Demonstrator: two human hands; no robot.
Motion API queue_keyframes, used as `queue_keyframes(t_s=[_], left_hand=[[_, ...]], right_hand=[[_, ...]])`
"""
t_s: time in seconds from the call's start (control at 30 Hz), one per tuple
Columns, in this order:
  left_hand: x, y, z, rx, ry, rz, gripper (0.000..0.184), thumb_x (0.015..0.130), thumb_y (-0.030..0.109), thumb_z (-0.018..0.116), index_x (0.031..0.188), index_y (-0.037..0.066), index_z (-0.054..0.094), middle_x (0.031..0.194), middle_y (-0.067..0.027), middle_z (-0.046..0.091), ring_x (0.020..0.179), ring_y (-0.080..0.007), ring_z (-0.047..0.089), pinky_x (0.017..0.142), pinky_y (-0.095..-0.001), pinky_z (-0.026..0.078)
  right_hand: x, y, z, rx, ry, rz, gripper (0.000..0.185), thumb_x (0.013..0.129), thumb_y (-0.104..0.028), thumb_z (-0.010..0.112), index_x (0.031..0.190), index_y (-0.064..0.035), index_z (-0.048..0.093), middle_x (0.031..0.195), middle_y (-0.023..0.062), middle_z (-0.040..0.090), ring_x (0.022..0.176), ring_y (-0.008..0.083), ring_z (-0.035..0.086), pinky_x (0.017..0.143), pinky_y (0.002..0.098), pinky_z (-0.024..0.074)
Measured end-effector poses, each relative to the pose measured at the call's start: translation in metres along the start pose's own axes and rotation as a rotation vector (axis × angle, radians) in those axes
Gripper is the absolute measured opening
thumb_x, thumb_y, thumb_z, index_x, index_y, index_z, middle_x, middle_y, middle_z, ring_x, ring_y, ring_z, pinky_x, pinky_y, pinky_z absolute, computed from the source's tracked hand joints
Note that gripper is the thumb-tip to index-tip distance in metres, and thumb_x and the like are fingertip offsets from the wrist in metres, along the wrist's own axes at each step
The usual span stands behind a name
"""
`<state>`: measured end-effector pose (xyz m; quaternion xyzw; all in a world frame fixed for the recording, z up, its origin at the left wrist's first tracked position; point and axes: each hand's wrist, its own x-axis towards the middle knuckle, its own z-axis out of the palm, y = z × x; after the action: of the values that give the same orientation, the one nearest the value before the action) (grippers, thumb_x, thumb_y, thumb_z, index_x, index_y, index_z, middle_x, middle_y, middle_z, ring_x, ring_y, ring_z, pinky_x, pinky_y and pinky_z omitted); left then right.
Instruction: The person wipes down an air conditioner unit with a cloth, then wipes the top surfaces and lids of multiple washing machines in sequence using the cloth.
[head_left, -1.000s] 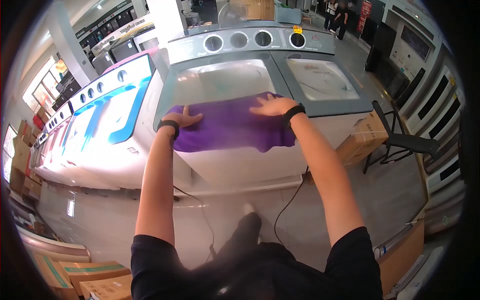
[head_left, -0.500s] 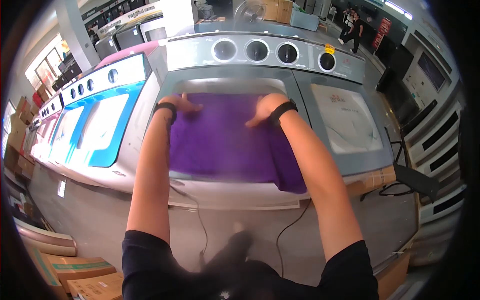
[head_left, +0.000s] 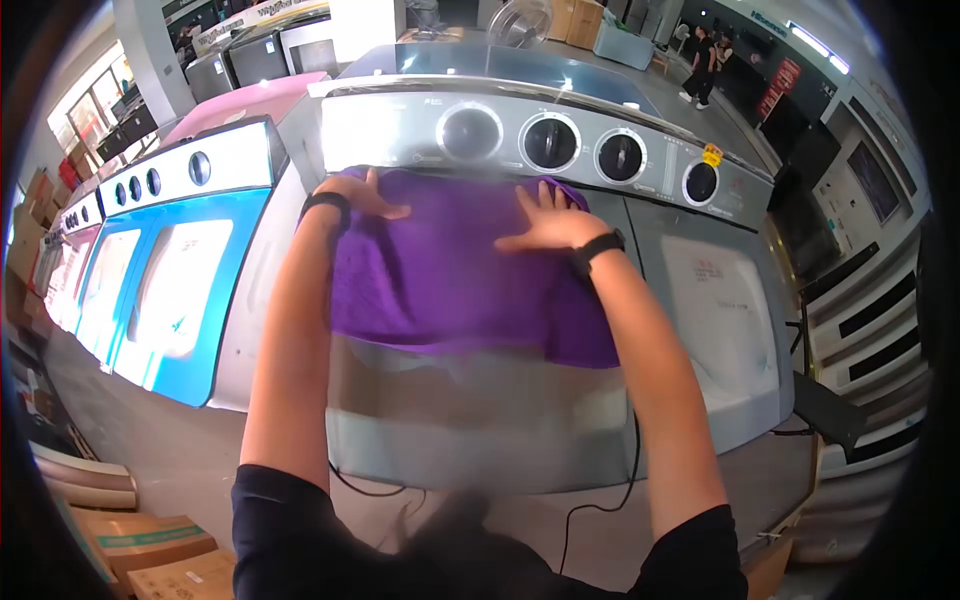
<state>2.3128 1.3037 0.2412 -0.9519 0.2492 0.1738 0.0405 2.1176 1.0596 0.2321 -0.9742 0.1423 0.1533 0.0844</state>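
A purple cloth (head_left: 455, 270) lies spread over the upper part of the grey lid (head_left: 440, 410) of a twin-tub washing machine, up against its control panel (head_left: 385, 130). On the cloth's far left corner rests my left hand (head_left: 362, 195), thumb and a finger apart and palm down. My right hand (head_left: 552, 222) presses flat on the cloth's right side, its fingers spread. Both wrists wear black bands. The cloth's near right corner hangs lower than the rest, beside my right forearm.
Several dials line the panel, with a yellow tag (head_left: 712, 154) near the right one. Blue-lidded (head_left: 180, 280) and pink washers stand at the left. A spin-side lid (head_left: 720, 310) is at the right. Cardboard boxes (head_left: 160, 540), cables on the floor and people (head_left: 703, 65) farther back also show.
Both hands have moved away from me, toward the control panel, and the cloth has shifted with them. More of the lid's near part shows. My right hand's fingers have spread, and the view has tilted.
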Motion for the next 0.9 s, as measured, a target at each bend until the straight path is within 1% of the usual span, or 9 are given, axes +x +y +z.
queue_keyframes(t_s=[0.07, 0.13, 0.23, 0.33, 0.37, 0.57, 0.7, 0.83, 0.9], left_hand=[[0.011, -0.006, -0.001, 0.003, 0.004, 0.030, 0.120, 0.066, 0.078, 0.058, 0.148, 0.005, 0.010, 0.146, -0.0218, 0.032, 0.138, -0.0332, 0.028, 0.111, -0.0407, 0.024], [0.003, -0.008, 0.005, -0.104, -0.025, 0.078, 0.117, 0.070, 0.076, 0.054, 0.148, 0.003, 0.007, 0.145, -0.0248, 0.031, 0.137, -0.0340, 0.028, 0.112, -0.0401, 0.024], [-0.002, -0.011, 0.020, -0.130, 0.059, 0.016, 0.103, 0.075, 0.075, 0.047, 0.150, 0.015, 0.009, 0.149, -0.0237, 0.023, 0.140, -0.0345, 0.021, 0.113, -0.0447, 0.020], [-0.019, -0.008, 0.023, -0.136, 0.020, 0.032, 0.099, 0.076, 0.082, 0.037, 0.150, 0.025, 0.005, 0.151, -0.0258, 0.013, 0.142, -0.0373, 0.011, 0.113, -0.0502, 0.013], [-0.017, -0.007, 0.030, -0.110, 0.012, 0.036, 0.093, 0.079, 0.080, 0.034, 0.150, 0.027, 0.004, 0.152, -0.0253, 0.012, 0.142, -0.0369, 0.009, 0.113, -0.0500, 0.011], [-0.105, 0.000, 0.063, -0.081, -0.005, 0.085, 0.091, 0.081, 0.078, 0.033, 0.150, 0.028, 0.003, 0.150, -0.0249, 0.020, 0.140, -0.0379, 0.018, 0.112, -0.0523, 0.016], [-0.163, -0.006, 0.097, -0.091, 0.024, 0.125, 0.088, 0.081, 0.078, 0.033, 0.150, 0.029, 0.008, 0.150, -0.0245, 0.019, 0.140, -0.0388, 0.017, 0.111, -0.0541, 0.016], [-0.231, 0.000, 0.124, -0.117, 0.126, 0.076, 0.083, 0.084, 0.075, 0.032, 0.149, 0.027, 0.013, 0.150, -0.0238, 0.022, 0.140, -0.0394, 0.018, 0.109, -0.0603, 0.016], [-0.253, -0.002, 0.133, -0.106, 0.146, 0.075, 0.082, 0.083, 0.073, 0.037, 0.148, 0.026, 0.020, 0.150, -0.0171, 0.028, 0.140, -0.0352, 0.022, 0.106, -0.0601, 0.024]], right_hand=[[0.012, 0.012, 0.006, -0.005, 0.034, -0.069, 0.115, 0.069, -0.078, 0.054, 0.150, -0.0119, 0.006, 0.153, 0.0261, -0.005, 0.143, 0.0374, -0.007, 0.113, 0.0475, 0.0020], [0.021, 0.013, 0.010, 0.014, 0.037, -0.039, 0.117, 0.066, -0.083, 0.051, 0.150, -0.0122, 0.009, 0.153, 0.0240, -0.006, 0.142, 0.0404, -0.006, 0.114, 0.0498, 0.0038], [0.007, 0.001, 0.013, 0.070, 0.041, 0.058, 0.110, 0.072, -0.080, 0.047, 0.150, -0.0132, 0.008, 0.154, 0.0205, -0.006, 0.142, 0.0381, -0.005, 0.114, 0.0484, 0.0053], [-0.017, -0.013, 0.024, 0.184, 0.041, 0.155, 0.101, 0.078, -0.076, 0.042, 0.150, -0.0152, 0.008, 0.154, 0.0195, -0.006, 0.142, 0.0380, -0.005, 0.115, 0.0472, 0.0042], [-0.026, -0.018, 0.026, 0.178, 0.026, 0.179, 0.101, 0.078, -0.077, 0.042, 0.150, -0.0155, 0.007, 0.154, 0.0197, -0.006, 0.142, 0.0382, -0.005, 0.115, 0.0469, 0.0040], [-0.098, -0.038, 0.059, 0.180, -0.004, 0.242, 0.101, 0.076, -0.079, 0.039, 0.150, -0.0171, 0.008, 0.154, 0.0217, -0.003, 0.142, 0.0399, -0.002, 0.115, 0.0452, 0.0059], [-0.162, -0.053, 0.084, 0.210, -0.059, 0.278, 0.101, 0.076, -0.079, 0.039, 0.150, -0.0174, 0.008, 0.154, 0.0224, -0.003, 0.142, 0.0419, -0.001, 0.114, 0.0489, 0.0069], [-0.220, -0.075, 0.115, 0.083, 0.097, 0.254, 0.096, 0.079, -0.074, 0.039, 0.149, -0.0135, 0.015, 0.153, 0.0237, 0.006, 0.141, 0.0436, 0.007, 0.110, 0.0592, 0.0142], [-0.234, -0.089, 0.128, 0.072, 0.146, 0.266, 0.095, 0.079, -0.073, 0.041, 0.149, -0.0112, 0.017, 0.152, 0.0248, 0.009, 0.140, 0.0459, 0.009, 0.108, 0.0602, 0.0163]])
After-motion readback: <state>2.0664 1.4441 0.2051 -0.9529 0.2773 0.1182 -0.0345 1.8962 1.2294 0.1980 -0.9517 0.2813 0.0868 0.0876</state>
